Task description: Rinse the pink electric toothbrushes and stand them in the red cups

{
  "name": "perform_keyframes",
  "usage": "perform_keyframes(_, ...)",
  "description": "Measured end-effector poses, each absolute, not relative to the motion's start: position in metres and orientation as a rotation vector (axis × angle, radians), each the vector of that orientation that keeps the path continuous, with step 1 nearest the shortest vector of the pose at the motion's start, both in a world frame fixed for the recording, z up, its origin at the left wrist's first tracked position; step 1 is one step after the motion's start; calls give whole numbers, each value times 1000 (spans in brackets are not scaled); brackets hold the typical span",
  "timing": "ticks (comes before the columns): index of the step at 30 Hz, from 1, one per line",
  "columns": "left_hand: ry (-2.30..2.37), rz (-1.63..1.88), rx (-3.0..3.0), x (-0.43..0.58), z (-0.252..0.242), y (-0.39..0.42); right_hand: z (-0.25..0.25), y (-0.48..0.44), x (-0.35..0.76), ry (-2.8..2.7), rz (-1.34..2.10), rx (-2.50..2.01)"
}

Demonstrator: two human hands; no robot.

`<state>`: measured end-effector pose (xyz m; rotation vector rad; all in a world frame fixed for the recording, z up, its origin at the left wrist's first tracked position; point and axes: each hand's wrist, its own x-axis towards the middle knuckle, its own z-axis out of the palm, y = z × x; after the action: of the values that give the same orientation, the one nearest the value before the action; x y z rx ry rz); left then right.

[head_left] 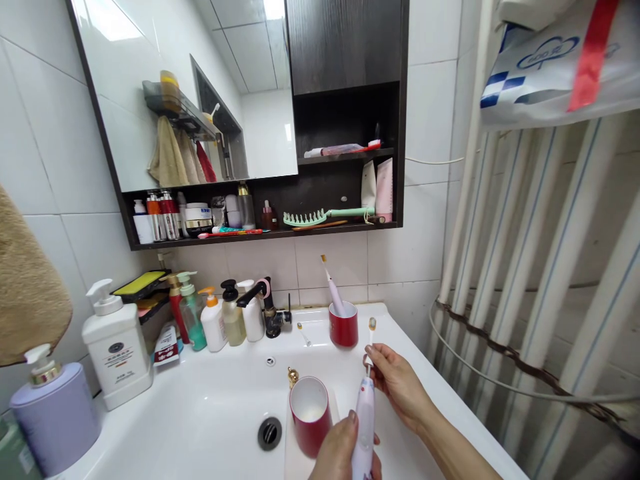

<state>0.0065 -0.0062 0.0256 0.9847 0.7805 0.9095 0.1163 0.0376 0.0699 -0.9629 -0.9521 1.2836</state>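
Note:
Low in the head view, my left hand (339,448) is wrapped round the pale lilac handle of an electric toothbrush (365,423), held upright over the basin. My right hand (400,385) pinches a white toothbrush head (372,333) between thumb and fingers, bristles up. A thin metal shaft shows between the head and the handle. Just left of the handle stands a red cup (309,430), white inside. Farther back, a second red cup (344,331) holds another lilac electric toothbrush (337,295). A loose brush head (304,335) lies on the sink's back rim.
The white sink (210,427) has a dark drain (270,434) and a black faucet (270,310). Several pump bottles (233,313) line its back left. Above hangs a mirror cabinet (350,227) with a green hairbrush (327,215). White pipes (525,267) run along the right wall.

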Motion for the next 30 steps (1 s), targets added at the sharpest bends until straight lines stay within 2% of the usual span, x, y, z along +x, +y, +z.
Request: perform_keyframes(30,691,901,867,7,20,-4,70,32,111,-1063,1369,-964)
